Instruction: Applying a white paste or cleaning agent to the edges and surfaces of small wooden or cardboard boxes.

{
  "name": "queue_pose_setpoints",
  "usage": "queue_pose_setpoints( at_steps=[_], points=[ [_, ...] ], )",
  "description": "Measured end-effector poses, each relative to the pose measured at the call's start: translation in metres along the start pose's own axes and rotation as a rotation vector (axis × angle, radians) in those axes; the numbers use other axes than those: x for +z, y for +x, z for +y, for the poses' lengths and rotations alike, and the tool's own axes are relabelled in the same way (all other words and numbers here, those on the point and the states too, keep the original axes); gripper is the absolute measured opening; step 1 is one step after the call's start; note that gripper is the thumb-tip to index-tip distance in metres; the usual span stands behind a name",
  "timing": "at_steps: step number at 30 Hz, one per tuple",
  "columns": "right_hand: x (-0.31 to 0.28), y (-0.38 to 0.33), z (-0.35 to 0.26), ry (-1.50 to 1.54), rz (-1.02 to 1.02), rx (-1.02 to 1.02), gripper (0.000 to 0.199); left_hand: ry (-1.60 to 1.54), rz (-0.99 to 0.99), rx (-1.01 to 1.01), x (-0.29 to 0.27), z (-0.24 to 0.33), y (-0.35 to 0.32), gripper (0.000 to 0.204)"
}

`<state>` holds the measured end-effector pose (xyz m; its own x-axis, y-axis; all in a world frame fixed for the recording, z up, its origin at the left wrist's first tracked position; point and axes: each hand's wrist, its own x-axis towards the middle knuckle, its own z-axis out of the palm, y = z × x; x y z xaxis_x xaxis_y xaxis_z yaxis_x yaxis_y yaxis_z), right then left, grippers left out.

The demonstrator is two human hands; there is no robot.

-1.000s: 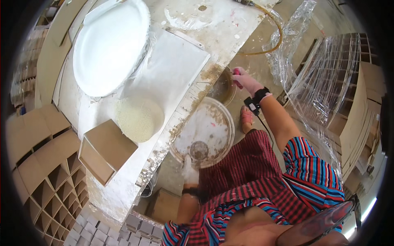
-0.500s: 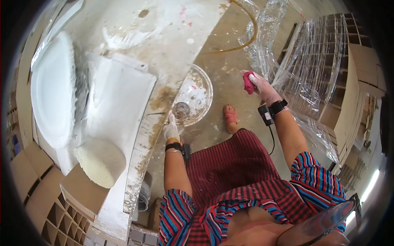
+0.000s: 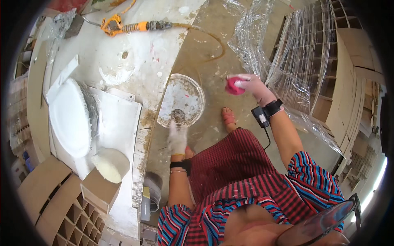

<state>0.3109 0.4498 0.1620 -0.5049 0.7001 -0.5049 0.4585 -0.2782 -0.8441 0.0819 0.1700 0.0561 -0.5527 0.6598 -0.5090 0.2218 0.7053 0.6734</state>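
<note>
My left hand [image 3: 177, 137], in a dusty white glove, reaches down to the near rim of a round, plaster-stained basin [image 3: 182, 99] on the floor and touches a small dark lump [image 3: 178, 115] inside it. Whether the fingers grip the lump is not visible. My right hand [image 3: 253, 87], also gloved, is raised to the right of the basin and is closed on a pink sponge [image 3: 233, 86]. A black device [image 3: 261, 116] with a cable is strapped at that wrist.
A white workbench [image 3: 135, 61] on the left carries a large white plate mould [image 3: 70, 117], a round plaster block [image 3: 111, 164], an orange-handled tool [image 3: 131, 27] with a hose. Cardboard divider boxes [image 3: 61, 209] stand lower left. Clear plastic sheeting [image 3: 295, 61] covers racks on the right.
My view has swung, so the basin now lies straight ahead. My right hand with the pink sponge has lifted away from the basin to its right; the left hand stays at the basin's rim.
</note>
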Motion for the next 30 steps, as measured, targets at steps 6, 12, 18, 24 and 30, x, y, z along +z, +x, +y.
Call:
queue_pose_setpoints(
  at_steps=[6,12,18,24,30],
  points=[
    [0.001,-0.071,-0.094,-0.108,-0.24,-0.188,0.021,-0.197,-0.26,0.605,-0.02,0.136,-0.029,0.086],
    [-0.024,-0.116,-0.15,-0.099,-0.523,-0.28,0.03,-0.093,-0.336,0.932,-0.062,0.25,-0.072,0.104],
    [-0.042,-0.149,-0.198,-0.074,-0.669,-0.365,0.032,-0.189,-0.565,0.774,-0.079,0.305,-0.123,0.111],
    [-0.04,-0.159,-0.227,-0.101,-0.672,-0.497,0.03,-0.148,-0.738,0.583,-0.104,0.307,-0.138,0.093],
    [-0.019,-0.189,-0.267,-0.446,-0.729,-0.604,0.038,-0.419,-0.47,0.799,-0.126,0.299,-0.146,0.092]
  ],
)
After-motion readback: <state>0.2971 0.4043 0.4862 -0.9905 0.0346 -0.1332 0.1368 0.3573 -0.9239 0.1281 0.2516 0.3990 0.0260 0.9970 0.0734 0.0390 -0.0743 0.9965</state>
